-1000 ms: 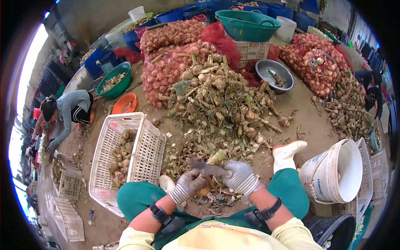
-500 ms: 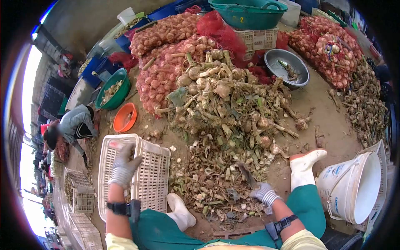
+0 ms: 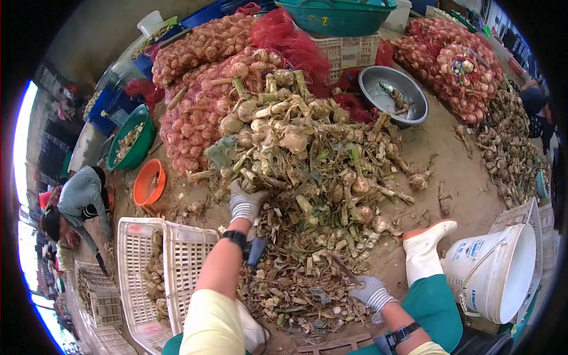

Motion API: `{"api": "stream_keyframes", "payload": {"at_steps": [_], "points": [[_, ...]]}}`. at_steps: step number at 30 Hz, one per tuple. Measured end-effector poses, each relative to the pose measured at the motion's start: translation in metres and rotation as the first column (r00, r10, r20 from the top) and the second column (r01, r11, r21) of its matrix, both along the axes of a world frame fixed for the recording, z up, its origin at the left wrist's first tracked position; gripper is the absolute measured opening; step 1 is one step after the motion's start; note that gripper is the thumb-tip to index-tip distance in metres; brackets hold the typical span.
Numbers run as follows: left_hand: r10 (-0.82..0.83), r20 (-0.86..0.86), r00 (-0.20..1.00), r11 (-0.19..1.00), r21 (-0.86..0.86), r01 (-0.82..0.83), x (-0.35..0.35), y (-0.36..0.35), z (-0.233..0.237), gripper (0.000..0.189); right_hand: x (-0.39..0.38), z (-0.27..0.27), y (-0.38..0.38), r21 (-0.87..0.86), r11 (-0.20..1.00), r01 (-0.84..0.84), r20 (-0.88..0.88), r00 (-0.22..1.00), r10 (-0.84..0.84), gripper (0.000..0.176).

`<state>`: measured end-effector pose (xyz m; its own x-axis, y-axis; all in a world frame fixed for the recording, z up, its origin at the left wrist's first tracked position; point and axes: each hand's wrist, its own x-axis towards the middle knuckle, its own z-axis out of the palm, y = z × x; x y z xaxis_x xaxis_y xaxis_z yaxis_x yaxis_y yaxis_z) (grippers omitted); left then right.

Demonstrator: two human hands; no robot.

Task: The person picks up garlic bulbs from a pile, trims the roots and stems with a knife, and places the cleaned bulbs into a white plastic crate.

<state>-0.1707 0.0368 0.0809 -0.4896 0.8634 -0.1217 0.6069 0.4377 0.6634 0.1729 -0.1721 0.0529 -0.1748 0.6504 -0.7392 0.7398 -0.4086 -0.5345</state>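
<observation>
My left hand [image 3: 245, 203], in a grey-striped work glove, reaches to the near left side of a heap of garlic with stalks [image 3: 296, 139]. Its thumb and fingers look apart at the stalks; the fingertips are partly hidden there. My right hand [image 3: 371, 293], gloved the same way, is closed on a knife [image 3: 344, 270] with a dark blade pointing up and left; the handle is hidden in the grip. Beneath the blade lie cut stalks and dry leaves [image 3: 296, 284]. Left of my left arm stands a white plastic crate [image 3: 192, 251] with garlic inside.
Red net sacks of garlic [image 3: 198, 112] lie behind the heap. A metal basin [image 3: 393, 94], orange bowl [image 3: 149, 182] and green tub [image 3: 131, 137] surround it. A white bucket [image 3: 491, 272] lies tipped at right, beside my boot [image 3: 423, 245]. Another person [image 3: 83, 198] bends over at left.
My left hand has moved from above the crate rightward to the garlic heap. My right hand stays low over the scraps with the knife. The view has shifted slightly.
</observation>
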Motion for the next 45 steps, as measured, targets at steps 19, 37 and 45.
{"api": "stream_keyframes", "payload": {"at_steps": [19, 37, 45], "points": [[-0.030, 0.962, 0.270, 0.978, -0.027, 0.205, 0.025, -0.233, 0.118, 0.063, -0.044, 0.096, -0.020, 0.557, 0.796, 0.238, -0.325, 0.944, -0.055, 0.023], [-0.370, 0.885, 0.282, 0.891, 0.251, 0.379, 0.084, -0.321, 0.178, 0.078, -0.062, 0.156, -0.073, -0.054, 0.856, 0.514, -0.875, 0.389, -0.289, 0.034], [-0.808, -0.314, 0.499, 0.509, 0.056, 0.859, 0.070, -0.322, 0.147, 0.055, -0.082, 0.184, -0.103, 0.075, 0.891, 0.448, -0.838, 0.512, -0.188, 0.021]]}}
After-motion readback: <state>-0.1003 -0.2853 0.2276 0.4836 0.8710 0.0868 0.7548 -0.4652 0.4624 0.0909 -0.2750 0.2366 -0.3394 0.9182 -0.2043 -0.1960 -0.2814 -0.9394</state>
